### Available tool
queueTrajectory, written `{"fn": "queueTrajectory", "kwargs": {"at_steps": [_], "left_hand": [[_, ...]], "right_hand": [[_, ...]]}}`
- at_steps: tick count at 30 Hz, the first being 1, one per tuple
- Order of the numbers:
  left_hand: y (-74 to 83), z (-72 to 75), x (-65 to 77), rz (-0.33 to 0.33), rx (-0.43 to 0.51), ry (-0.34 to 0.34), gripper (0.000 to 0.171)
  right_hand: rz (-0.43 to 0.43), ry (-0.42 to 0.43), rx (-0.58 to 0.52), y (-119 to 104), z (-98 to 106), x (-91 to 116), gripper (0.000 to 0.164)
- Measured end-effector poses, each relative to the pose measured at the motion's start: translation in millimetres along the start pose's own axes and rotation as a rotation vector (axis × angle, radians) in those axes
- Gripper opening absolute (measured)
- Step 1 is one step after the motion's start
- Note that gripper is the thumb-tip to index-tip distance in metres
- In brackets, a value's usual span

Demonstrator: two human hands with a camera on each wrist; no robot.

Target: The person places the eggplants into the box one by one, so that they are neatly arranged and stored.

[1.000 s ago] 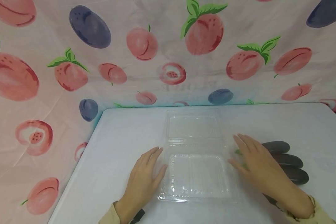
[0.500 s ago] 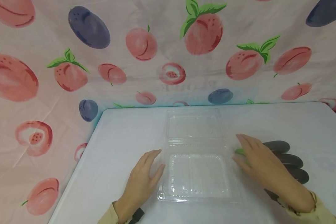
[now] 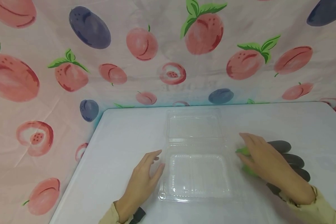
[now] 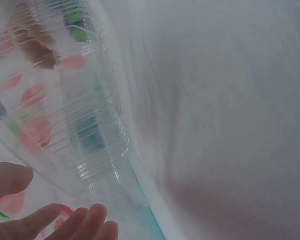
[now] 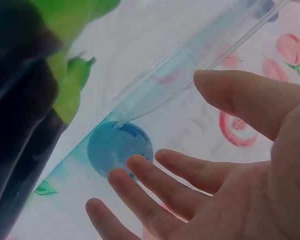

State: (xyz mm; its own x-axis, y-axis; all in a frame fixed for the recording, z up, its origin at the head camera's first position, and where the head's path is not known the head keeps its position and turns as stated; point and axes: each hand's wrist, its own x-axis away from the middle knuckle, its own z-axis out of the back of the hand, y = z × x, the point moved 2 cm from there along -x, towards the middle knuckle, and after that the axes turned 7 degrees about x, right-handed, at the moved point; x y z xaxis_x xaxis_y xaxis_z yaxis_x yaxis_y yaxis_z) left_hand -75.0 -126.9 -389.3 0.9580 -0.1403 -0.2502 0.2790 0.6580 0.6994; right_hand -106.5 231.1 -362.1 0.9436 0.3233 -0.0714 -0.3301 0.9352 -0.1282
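A clear plastic clamshell box (image 3: 200, 199) lies unfolded on the white table, its lid (image 3: 194, 113) toward the back. My left hand (image 3: 141, 177) is beside the box's left edge, fingers loosely extended and holding nothing. On the box's other side, my right hand (image 3: 264, 163) hovers over three dark eggplants (image 3: 294, 160) with green caps, hiding their middles in the head view. The right wrist view shows the right fingers (image 5: 180, 187) spread and apart from the eggplants (image 5: 20, 100). In the left wrist view, the left fingertips (image 4: 92, 215) are near the clear plastic wall (image 4: 105, 110).
A white cloth covers the table (image 3: 123, 130). Behind it and along the left side hangs a pink curtain (image 3: 145, 12) printed with peaches and plums. Each wrist carries a dark band, the left band (image 3: 137, 215) being plainest.
My right hand has shifted slightly right, uncovering more of the green eggplant caps. The left hand has drawn back a little from the box. Box and eggplants stay put.
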Motion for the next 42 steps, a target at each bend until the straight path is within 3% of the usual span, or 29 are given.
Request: {"fn": "queueTrajectory", "kwargs": {"at_steps": [8,15,27,42], "left_hand": [[-0.4,-1.2,0.0,0.071,0.063,-0.043,0.043],[-2.8,-3.6,-1.0,0.069,0.128,-0.064,0.045],[-6.0,-5.0,-3.1,0.137,0.278,-0.103,0.049],[-8.2,-5.7,-2.5,0.179,0.355,-0.142,0.046]], "right_hand": [[0.019,0.013,0.036,9.2,-1.7,-3.5,0.062],[0.010,-0.034,0.055,16.3,-5.5,-7.5,0.057],[-0.015,-0.083,0.056,27.1,-8.7,-12.2,0.049],[-0.012,-0.094,0.068,33.8,-11.7,-14.2,0.041]]}}
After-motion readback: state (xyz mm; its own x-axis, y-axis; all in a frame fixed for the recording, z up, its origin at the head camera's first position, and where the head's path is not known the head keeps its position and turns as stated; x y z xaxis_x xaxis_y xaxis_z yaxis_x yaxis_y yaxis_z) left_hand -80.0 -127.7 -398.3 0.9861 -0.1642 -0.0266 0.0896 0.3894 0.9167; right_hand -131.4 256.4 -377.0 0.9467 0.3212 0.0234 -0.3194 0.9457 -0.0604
